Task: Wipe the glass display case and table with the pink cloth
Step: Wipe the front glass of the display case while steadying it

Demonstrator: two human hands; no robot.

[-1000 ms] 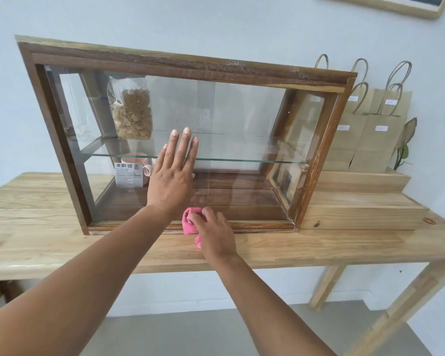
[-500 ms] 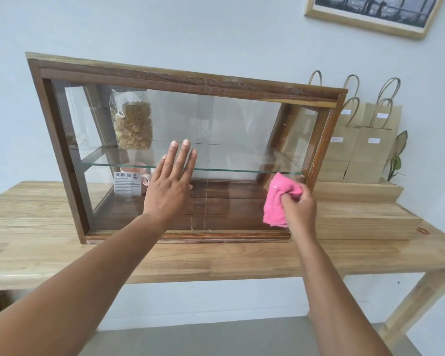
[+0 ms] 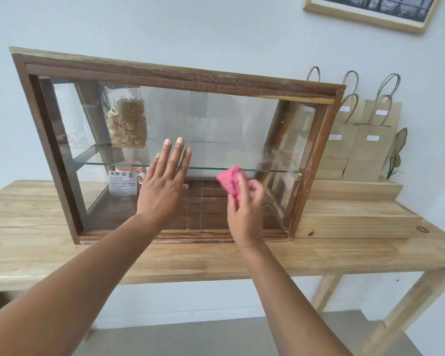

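Crumpled pink cloth, now farther left

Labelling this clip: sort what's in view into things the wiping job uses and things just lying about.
Job: pink cloth, glass display case, wooden table, left hand, right hand.
Lying about: snack bag, pink mug, paper bags, framed picture.

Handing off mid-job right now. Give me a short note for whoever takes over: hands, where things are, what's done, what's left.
Left hand: open, flat on the front glass of the display case, near the middle.
Right hand: grips the pink cloth at the front glass, right of centre, at shelf height.
The case stands on the wooden table.
Done: glass wiping under way; how much is clean cannot be told.
Left: rest of the case, then the table.
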